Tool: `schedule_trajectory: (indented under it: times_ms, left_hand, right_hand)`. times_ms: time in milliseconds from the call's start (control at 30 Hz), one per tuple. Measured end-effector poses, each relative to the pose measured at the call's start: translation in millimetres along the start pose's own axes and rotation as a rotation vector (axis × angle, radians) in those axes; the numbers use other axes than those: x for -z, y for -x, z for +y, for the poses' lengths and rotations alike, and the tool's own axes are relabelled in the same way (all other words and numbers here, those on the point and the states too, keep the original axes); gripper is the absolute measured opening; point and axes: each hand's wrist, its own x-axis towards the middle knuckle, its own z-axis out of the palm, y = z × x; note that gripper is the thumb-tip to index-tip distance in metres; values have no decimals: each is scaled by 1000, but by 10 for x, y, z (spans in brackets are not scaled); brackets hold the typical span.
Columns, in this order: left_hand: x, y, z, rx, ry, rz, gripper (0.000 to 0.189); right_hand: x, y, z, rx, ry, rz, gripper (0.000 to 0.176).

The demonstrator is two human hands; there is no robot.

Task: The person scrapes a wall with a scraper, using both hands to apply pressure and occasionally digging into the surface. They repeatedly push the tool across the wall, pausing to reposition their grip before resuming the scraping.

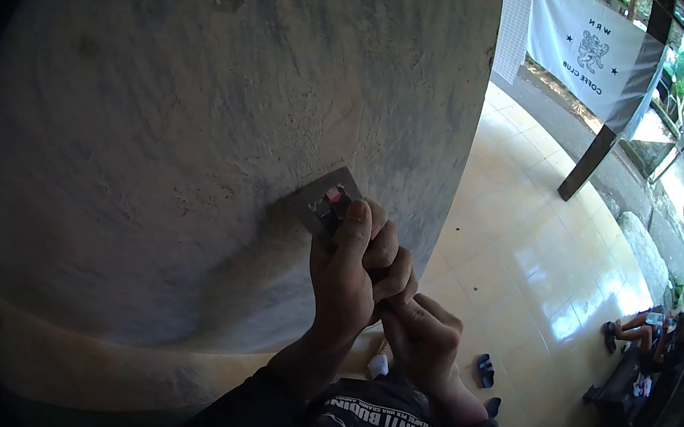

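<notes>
A flat scraper point(322, 205) with a dark, squarish blade and a worn dark and red label is against the rough grey plastered wall point(161, 111). My left hand point(345, 276) is closed round it, the thumb pressed on the blade's face near the label. Just below and to the right, my right hand point(427, 335) is closed at the lower end of the scraper, touching my left hand's fingers. Both palms hide the handle. The wall's surface around the blade shows scratches and patchy marks, and a shadow of the hands falls on it to the left.
The wall ends at a vertical edge on the right. Past it lies a glossy tiled floor point(512, 265) with dark sandals point(485, 371). A wooden post point(587, 164) supports a white banner point(588, 52). A person point(644, 333) sits on a dark bench point(623, 393) at far right.
</notes>
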Motion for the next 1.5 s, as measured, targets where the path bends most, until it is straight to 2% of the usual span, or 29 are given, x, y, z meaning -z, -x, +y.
schedule_trajectory:
  times_ms: [100, 167, 200, 300, 500, 700, 800, 1000, 1233, 1267, 1333, 1400, 1500]
  left_hand:
    - [24, 20, -21, 6, 8, 2, 30]
    - [19, 18, 0, 9, -21, 10, 30]
    - [-10, 0, 36, 2, -17, 15, 30]
    - [-98, -86, 158, -39, -25, -64, 30]
    - [-22, 10, 89, 35, -33, -4, 29]
    - [-193, -97, 228, -37, -4, -80, 31]
    - [-161, -33, 201, 8, 25, -21, 33]
    - [-346, -123, 320, -45, 25, -62, 30]
    - [-326, -56, 311, -7, -13, 11, 30]
    - [-379, -102, 371, -24, -6, -25, 30]
    - [-492, -204, 487, -36, -3, -39, 29]
    - [-610, -298, 578, -65, -31, -158, 30]
    - [-690, -310, 532, -55, -22, -191, 33]
  right_hand:
    - [21, 31, -20, 18, 3, -8, 34]
    - [77, 11, -123, -110, 2, -128, 32]
    - [84, -31, -156, -106, 2, -136, 32]
    - [84, -166, -223, -64, 0, -82, 34]
    - [77, -37, -182, -90, -18, -116, 34]
    - [181, -260, -310, -69, -34, -127, 34]
    - [171, -179, -304, -61, -43, -120, 35]
    - [275, -382, -417, -69, -9, -149, 37]
    - [235, -309, -421, -44, -21, -113, 34]
    - [225, -352, -453, -46, -28, -119, 34]
    - [212, -564, -506, 101, -34, 33, 28]
    - [228, -689, -567, 93, -91, 100, 29]
    - [308, -624, -528, 61, -78, 83, 32]
